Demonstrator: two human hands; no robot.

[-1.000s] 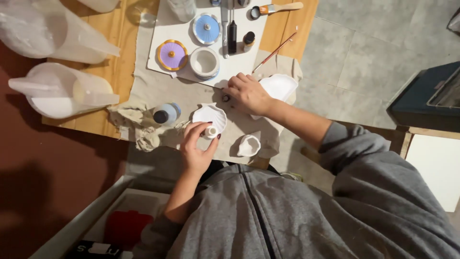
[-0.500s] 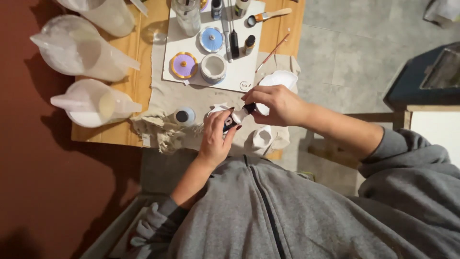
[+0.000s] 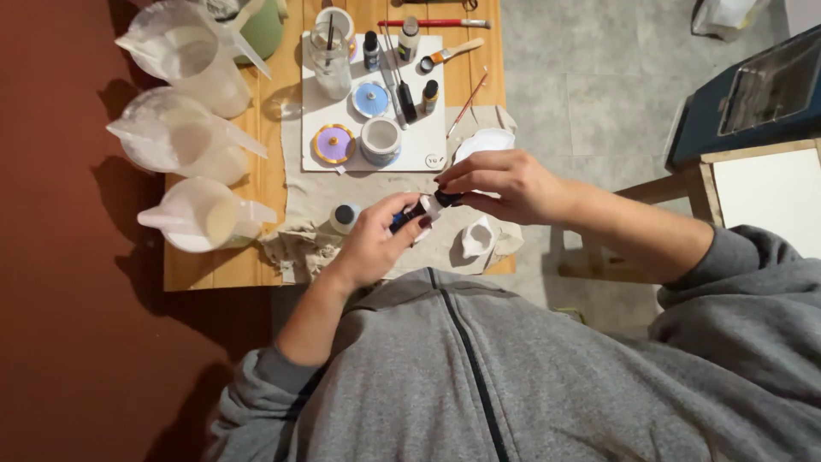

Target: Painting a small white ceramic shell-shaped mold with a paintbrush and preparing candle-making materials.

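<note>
- Your left hand [image 3: 372, 244] has its grip closed around a small dark bottle [image 3: 409, 214] with a pale label, tilted above the cloth [image 3: 316, 201] on the tabletop [image 3: 218, 269].
- Your right hand [image 3: 505, 184] pinches the bottle's black cap [image 3: 448, 198].
- Half a second ago, both hands held it nearer the white dish [image 3: 486, 142]; they now sit slightly lower.

Counts on my work table, seen from above

I count three clear plastic jugs at the left: far [image 3: 192, 60], middle [image 3: 175, 137] and near [image 3: 205, 218]. On the one white board [image 3: 428, 141] I see two round painted discs, one blue [image 3: 371, 98] and one purple with a gold rim [image 3: 333, 144], one small round pot [image 3: 380, 139] and one glass of water [image 3: 330, 60]. I count three small bottles standing at the far end, at [image 3: 371, 50], [image 3: 410, 38] and [image 3: 430, 94], one more capped bottle [image 3: 344, 217] on the one cloth [image 3: 316, 201], and one small bottle [image 3: 419, 210] between my two hands, left [image 3: 372, 244] and right [image 3: 500, 184]. There are two brushes [image 3: 449, 56] [image 3: 469, 104].
</note>
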